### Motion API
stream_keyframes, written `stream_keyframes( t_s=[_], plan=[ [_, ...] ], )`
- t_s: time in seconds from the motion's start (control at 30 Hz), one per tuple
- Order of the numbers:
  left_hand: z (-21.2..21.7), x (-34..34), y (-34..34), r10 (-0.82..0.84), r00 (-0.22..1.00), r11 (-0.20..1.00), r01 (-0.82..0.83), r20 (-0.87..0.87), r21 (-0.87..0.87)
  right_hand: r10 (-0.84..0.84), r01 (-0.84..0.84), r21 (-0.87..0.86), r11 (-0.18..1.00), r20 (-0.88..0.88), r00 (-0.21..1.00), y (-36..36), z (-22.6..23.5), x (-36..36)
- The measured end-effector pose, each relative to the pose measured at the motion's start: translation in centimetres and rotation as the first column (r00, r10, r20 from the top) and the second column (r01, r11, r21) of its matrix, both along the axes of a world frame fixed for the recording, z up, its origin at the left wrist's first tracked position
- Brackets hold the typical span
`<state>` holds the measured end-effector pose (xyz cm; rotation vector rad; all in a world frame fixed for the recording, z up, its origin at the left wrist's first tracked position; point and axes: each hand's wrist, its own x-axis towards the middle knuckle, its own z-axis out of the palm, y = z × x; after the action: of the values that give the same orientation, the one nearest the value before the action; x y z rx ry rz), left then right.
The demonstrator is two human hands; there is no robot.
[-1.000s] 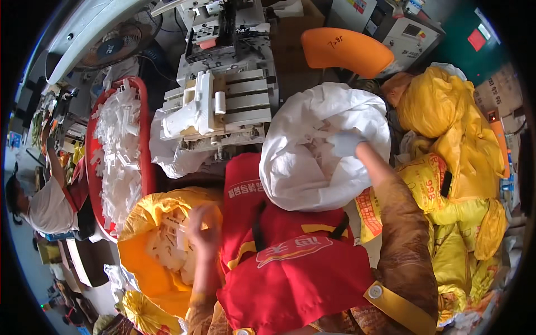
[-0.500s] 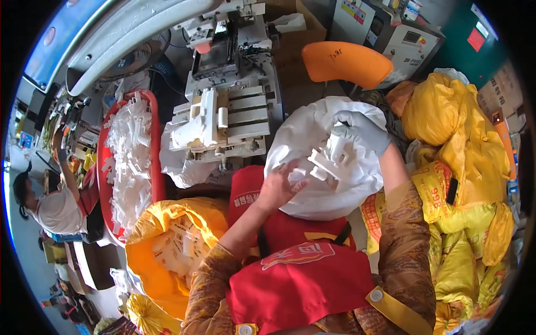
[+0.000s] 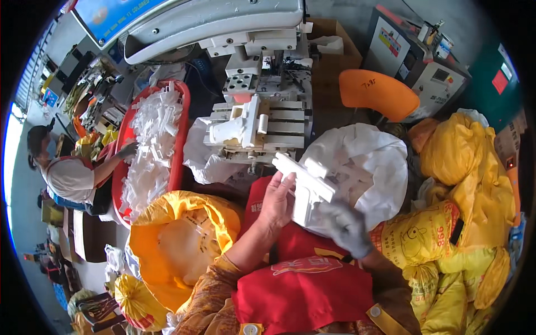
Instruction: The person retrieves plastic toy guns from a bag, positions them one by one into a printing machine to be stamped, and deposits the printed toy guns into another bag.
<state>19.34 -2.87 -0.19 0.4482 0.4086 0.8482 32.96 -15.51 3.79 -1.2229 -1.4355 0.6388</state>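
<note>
My left hand (image 3: 277, 202), bare, is closed round a white plastic pistol-shaped part (image 3: 304, 187) in front of my apron. The part is tilted, its handle pointing down toward me. Beside the handle is my right hand (image 3: 345, 224) in a grey glove, smeared by motion, so whether it touches the part does not show. Behind both hands stands an open white bag (image 3: 385, 187) with white plastic pieces inside. Farther off, a similar white pistol-shaped piece (image 3: 234, 127) lies on the slotted bed of a machine (image 3: 287, 127).
An orange bag (image 3: 142, 245) holding white pieces stands at my left. Past it is a red tub (image 3: 183, 111) heaped with white parts, where a co-worker (image 3: 70, 176) reaches in. An orange chair (image 3: 379, 95) stands far right. Stuffed yellow sacks (image 3: 463, 162) crowd the right side.
My right hand has come out of the white bag toward me. The pistol-shaped part is now in my left hand, near my apron. My view has shifted, and the co-worker's hand is at the tub.
</note>
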Motion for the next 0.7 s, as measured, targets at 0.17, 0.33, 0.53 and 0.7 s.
stream_keyframes(
  t_s=[0.17, 0.33, 0.53, 0.7],
  plan=[
    [0.9, -3.2, 0.1, -0.268, 0.954, 0.949, 0.286, -0.137, 0.135, 0.05, -0.107, 0.034, 0.994, 0.724, 0.688, 2.3, 2.5, 2.1],
    [1.2, -5.3, 0.3, -0.371, 0.895, 0.915, 0.398, -0.248, 0.069, 0.216, -0.314, -0.024, 0.949, 0.775, 0.594, 3.8, 2.5, 0.5],
    [0.9, -7.5, 1.0, -0.393, 0.852, 0.89, 0.447, -0.346, 0.091, 0.332, -0.333, -0.169, 0.928, 0.78, 0.53, 3.6, 2.0, -0.3],
    [1.7, -9.3, 4.8, 0.531, 0.645, 0.748, -0.051, -0.55, 0.662, 0.238, -0.234, -0.067, 0.97, 0.458, 0.856, 3.6, 2.3, 1.6]
  ],
)
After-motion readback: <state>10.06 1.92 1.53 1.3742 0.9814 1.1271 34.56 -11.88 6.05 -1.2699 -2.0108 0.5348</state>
